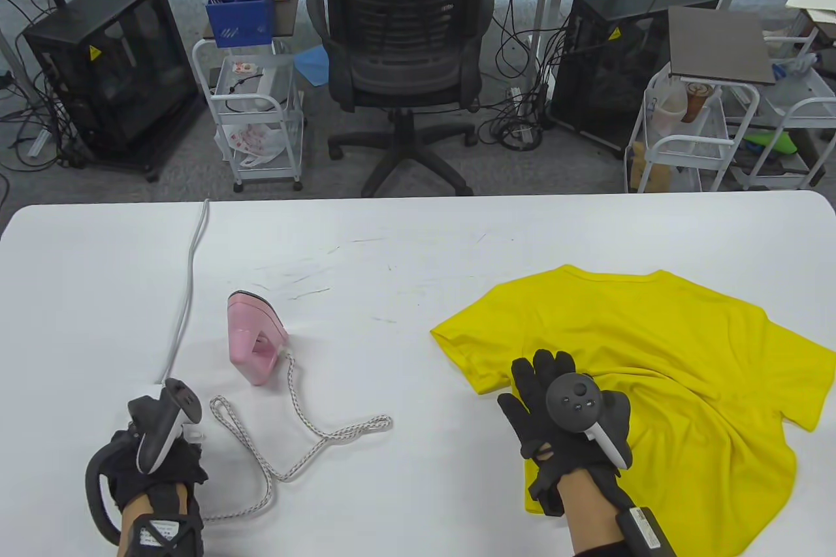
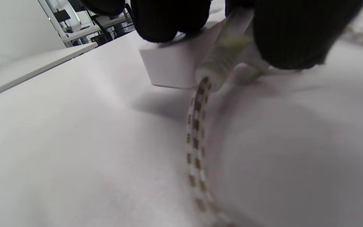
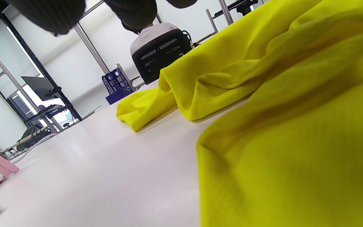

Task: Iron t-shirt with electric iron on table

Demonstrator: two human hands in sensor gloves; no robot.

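White table: pink iron stood on end, long axis running far-to-near; plug gripped by left hand; right hand laid flat on yellow t-shirt.

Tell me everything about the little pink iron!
The pink iron is small, smooth and plastic-looking, with an open loop handle. It stands by itself on the white table, left of the yellow t-shirt, and no hand touches it. A white-and-brown braided cord comes from its base and loops over the table toward the left hand, whose fingers grip a white plug at the cord's end.
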